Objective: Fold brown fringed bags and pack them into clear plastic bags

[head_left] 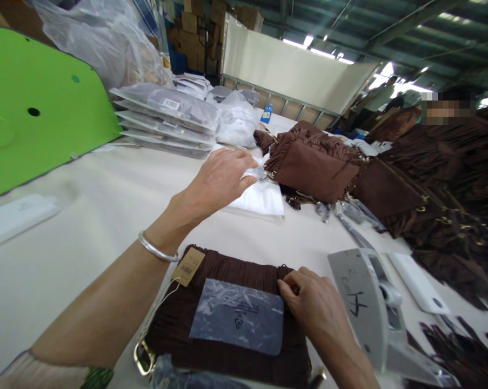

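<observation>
A dark brown fringed handbag (166,329) lies flat in front of me. A tan barcode tag (189,266) hangs by a white string at its upper left corner, and a clear printed plastic packet (239,319) rests on top. My right hand (311,297) is closed with its fingertips pinching the handbag's upper right corner. Farther out, my left hand (225,175) is open, fingers stretched over white plastic bags (263,200) lying on the table; any contact with them is unclear. A gold clasp (144,357) shows at the handbag's lower left.
A grey tape dispenser (359,302) stands at right, beside a white flat device (416,281). Brown fringed bags (316,167) pile up at back right. Wrapped flat packages (166,116) are stacked back left, near a green board (45,102). A person sits behind the pile.
</observation>
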The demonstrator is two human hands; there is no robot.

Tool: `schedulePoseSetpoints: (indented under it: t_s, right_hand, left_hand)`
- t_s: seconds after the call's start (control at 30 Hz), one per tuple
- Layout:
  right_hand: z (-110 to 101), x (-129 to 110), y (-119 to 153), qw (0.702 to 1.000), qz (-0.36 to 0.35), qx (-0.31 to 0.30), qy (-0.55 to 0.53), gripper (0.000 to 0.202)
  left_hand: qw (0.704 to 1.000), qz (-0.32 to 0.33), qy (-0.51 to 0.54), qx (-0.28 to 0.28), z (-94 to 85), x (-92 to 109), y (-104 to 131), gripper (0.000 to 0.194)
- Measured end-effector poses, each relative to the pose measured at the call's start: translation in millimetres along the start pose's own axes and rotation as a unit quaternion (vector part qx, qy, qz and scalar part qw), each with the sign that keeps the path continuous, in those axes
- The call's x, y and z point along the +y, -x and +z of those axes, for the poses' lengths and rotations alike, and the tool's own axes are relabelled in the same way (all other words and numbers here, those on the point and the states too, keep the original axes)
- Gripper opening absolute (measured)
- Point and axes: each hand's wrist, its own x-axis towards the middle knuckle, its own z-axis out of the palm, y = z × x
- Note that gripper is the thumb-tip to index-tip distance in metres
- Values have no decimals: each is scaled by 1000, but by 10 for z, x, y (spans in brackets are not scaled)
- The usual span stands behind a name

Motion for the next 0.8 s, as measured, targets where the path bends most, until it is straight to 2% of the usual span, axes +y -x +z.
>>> schedulePoseSetpoints:
  t_s: [0.23, 0.33, 0.43, 0.5, 0.6, 0.7, 0.8]
  right_hand:
    - [-102, 88, 221, 993, 41, 28, -103, 28]
    - [-55, 131, 271, 986, 82, -21, -145, 32]
    - [41, 120, 276, 981, 112, -67, -144, 32]
    - [102, 95, 277, 981, 119, -61, -143, 30]
    - [128, 104, 290, 979, 112, -42, -163, 27]
    - [41, 221, 311, 971, 98, -20, -216, 32]
    - [-95, 399, 327, 956, 119, 50, -263, 38]
  left_hand:
    - [1000, 4, 9, 2, -13, 10, 5, 23]
    - [1000, 10, 16, -2, -39, 60, 7, 23]
    - [998, 38, 44, -27, -15, 200, 32, 24]
    - [990, 81, 89, -73, 58, 358, 82, 23]
    - [959, 152, 160, -177, 260, 658, 228, 26]
    - [923, 191, 196, -271, 511, 945, 444, 38]
    - [895, 203, 226, -327, 719, 1144, 685, 53]
